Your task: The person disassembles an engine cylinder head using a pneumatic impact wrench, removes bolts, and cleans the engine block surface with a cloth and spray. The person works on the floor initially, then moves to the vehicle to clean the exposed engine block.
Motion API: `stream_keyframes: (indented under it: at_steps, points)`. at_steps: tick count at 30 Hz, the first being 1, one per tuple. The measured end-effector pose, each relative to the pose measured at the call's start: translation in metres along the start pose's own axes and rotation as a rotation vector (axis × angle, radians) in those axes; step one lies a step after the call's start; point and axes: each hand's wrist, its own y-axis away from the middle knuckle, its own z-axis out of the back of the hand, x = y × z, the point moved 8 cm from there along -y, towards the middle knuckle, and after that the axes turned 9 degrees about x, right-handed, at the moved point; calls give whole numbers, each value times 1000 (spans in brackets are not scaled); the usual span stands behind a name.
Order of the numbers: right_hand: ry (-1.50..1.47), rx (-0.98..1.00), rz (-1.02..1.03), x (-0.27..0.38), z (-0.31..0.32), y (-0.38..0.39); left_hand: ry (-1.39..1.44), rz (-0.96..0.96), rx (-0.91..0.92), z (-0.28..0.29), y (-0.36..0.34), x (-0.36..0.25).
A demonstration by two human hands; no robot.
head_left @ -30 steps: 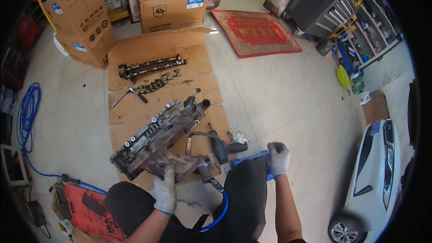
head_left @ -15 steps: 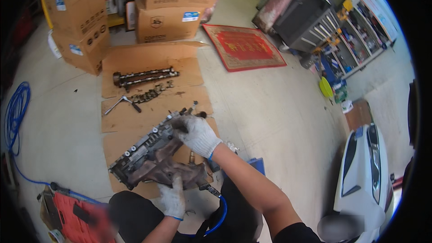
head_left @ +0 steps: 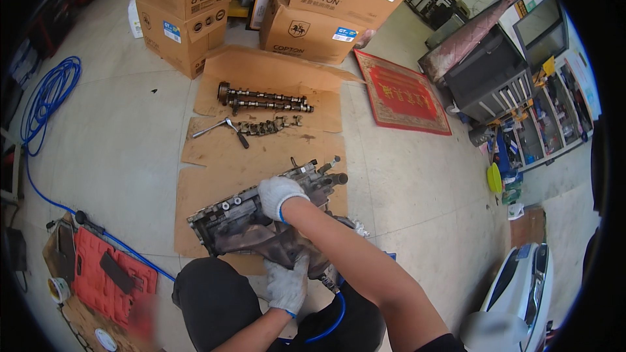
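Observation:
A cylinder head (head_left: 228, 203) with a rusty brown exhaust manifold (head_left: 251, 240) lies slanted on a cardboard sheet (head_left: 225, 175) in front of my knees. My right hand (head_left: 282, 197), in a white knitted glove, is curled down over the middle of the cylinder head; its fingertips are hidden. Gloved too, my left hand (head_left: 287, 285) grips the manifold's near side, with its fingers partly behind the metal. Beside it, an air-line fitting (head_left: 330, 282) with a blue hose (head_left: 342, 309) sticks out from under the manifold; the tool it feeds is mostly hidden.
Farther up the cardboard lie two camshafts (head_left: 267, 99), a row of bearing caps (head_left: 264, 126) and a ratchet (head_left: 215, 128). Cartons (head_left: 306, 29) stand behind. At left are a red tool case (head_left: 107, 277) and a coiled blue hose (head_left: 52, 101); a white car bumper (head_left: 515, 287) is at right.
My view has swung left, so the scene sits farther right. My right hand has moved from the cylinder head's far end toward its middle. My left hand stays at the manifold.

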Motion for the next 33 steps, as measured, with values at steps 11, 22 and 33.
stream_keyframes:
  at_steps: [11, 22, 33]
  points:
    - [164, 62, 80, 14, 6, -13, -23, 166, 59, 8, 5, -23]
    - [286, 139, 98, 25, 6, -24, 35, 140, 50, 14, 2, -31]
    - [400, 176, 195, 38, 12, -34, -259, -41, 100, -1, -18, -24]
